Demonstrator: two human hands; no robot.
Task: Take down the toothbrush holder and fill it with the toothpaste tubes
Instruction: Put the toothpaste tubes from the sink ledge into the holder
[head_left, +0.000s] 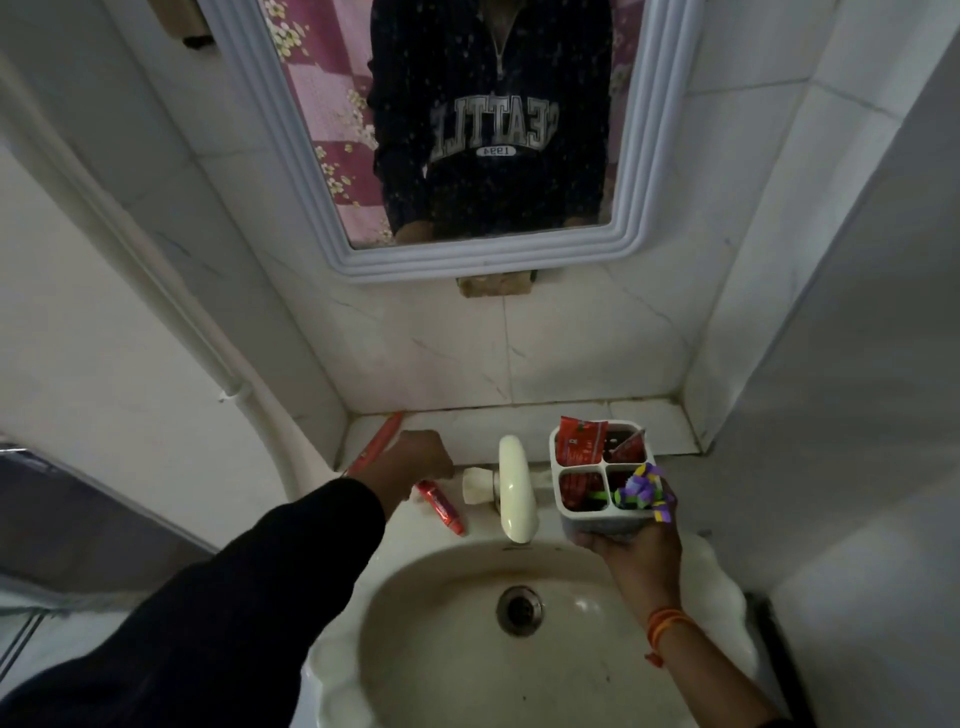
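Note:
My right hand (636, 545) grips the white toothbrush holder (602, 512) from below, above the sink's right rim. Its four compartments hold red toothpaste tubes (579, 441) and a purple-and-green item (644, 491). My left hand (421, 462), in a dark sleeve, reaches to the left of the tap with its fingers curled down on the back end of a red toothpaste tube (441, 506) lying on the sink rim. Another long red tube (376, 444) lies on the ledge behind that hand.
A cream tap (514, 488) with a white knob (475, 486) stands between my hands. The basin (457, 649) with its drain (519, 610) lies below. A framed mirror (332, 208) hangs on the tiled wall above, and a white pipe (156, 280) runs down the left wall.

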